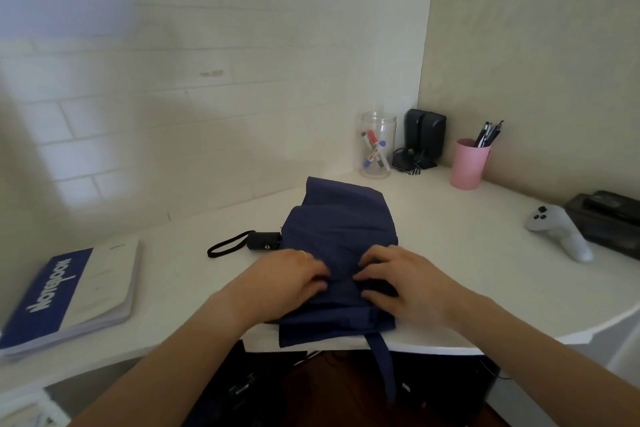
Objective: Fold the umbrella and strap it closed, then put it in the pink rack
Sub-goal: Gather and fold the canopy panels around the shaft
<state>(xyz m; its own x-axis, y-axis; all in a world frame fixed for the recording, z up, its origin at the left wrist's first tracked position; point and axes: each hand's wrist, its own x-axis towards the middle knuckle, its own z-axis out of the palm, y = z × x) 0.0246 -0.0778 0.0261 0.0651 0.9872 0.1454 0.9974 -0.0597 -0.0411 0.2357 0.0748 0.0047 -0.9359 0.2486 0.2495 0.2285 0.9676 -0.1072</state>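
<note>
A navy blue folding umbrella (341, 229) lies on the white table (467, 253), its loose canopy spread in flat folds. Its black handle (264, 241) with a black wrist loop (227, 246) points left. The closing strap (382, 360) hangs over the table's front edge. My left hand (294, 279) and my right hand (401, 282) rest side by side on the near part of the canopy, fingers curled and pinching the fabric folds between them. No pink rack shows in this view; only a pink cup (468, 164) with pens stands at the back right.
A blue and white notebook (72, 295) lies at the left. At the back stand a clear jar of markers (377, 146) and black speakers (424, 135). A white game controller (559, 229) and a dark box (613, 218) sit at the right.
</note>
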